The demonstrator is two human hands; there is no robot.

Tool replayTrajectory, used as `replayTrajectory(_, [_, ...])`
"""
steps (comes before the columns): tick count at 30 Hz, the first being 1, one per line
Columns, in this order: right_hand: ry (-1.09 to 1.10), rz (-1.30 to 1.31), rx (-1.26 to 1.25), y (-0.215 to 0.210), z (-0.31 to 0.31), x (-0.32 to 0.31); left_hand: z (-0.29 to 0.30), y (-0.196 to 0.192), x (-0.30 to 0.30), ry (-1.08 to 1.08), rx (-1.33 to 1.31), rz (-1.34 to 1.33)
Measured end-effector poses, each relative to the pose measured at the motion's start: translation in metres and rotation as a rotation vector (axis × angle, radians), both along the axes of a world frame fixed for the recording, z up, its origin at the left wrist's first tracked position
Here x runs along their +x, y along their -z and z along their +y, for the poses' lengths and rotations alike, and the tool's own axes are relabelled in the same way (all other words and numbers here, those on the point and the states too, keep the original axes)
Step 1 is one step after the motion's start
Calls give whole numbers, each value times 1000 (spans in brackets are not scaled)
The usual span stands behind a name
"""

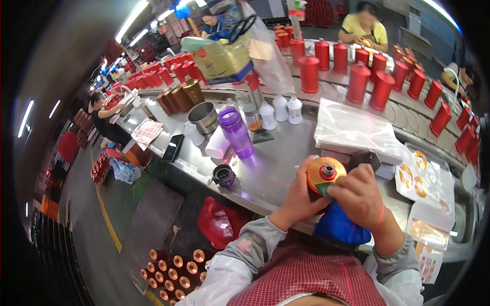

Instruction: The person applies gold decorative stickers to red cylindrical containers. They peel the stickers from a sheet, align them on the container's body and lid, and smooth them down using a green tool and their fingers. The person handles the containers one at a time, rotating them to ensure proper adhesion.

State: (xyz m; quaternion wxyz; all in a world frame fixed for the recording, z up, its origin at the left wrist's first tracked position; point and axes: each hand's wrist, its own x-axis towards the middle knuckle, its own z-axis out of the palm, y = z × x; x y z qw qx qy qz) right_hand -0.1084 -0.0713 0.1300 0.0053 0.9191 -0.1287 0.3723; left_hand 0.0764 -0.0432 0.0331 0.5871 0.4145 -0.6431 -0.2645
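My left hand (298, 196) is wrapped round a red bottle with a round gold label (317, 166) about its metal neck. The bottle's top faces up toward me, and its body is mostly hidden by my hands. My right hand (357, 196) is closed, pinching a small green piece (323, 189) against the label's near edge; I cannot make out its exact kind. Below my right hand is a bulging blue cloth or pad (339, 224). A dark block (365, 160) stands just behind my right hand.
White sheets (352, 125) and gold ring labels (420, 186) lie to the right. A purple bottle (236, 132), a steel pot (203, 117) and a phone (173, 148) stand or lie left. Red bottles (309, 74) line the conveyor beyond. Several bottles (173, 274) sit low at left.
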Motion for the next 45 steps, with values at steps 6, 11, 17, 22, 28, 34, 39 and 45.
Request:
replayTrajectory(6, [2, 148, 107, -4, 5, 1, 0, -2, 5, -57, 1, -84])
replayTrajectory(11, [135, -206, 584, 13, 3, -6, -1, 1, 8, 2, -16, -31])
replayTrajectory(17, [365, -451, 686, 38, -24, -5, 1, -8, 20, 146, 21, 5])
replayTrajectory(22, [134, -672, 1111, 35, -29, -5, 3, -11, 10, 36, -22, 4])
replayTrajectory(28, [182, -687, 1062, 29, -44, 6, -3, -2, 3, -32, -2, 121])
replayTrajectory(34, [207, -655, 1039, 24, -49, 10, -4, -2, 4, -6, 27, 178])
replayTrajectory(39, [421, -425, 759, 24, -53, 12, -9, 1, 5, -33, -15, 136])
replayTrajectory(45, [310, -516, 879, 26, -52, 12, -12, 1, 10, 11, -21, 151])
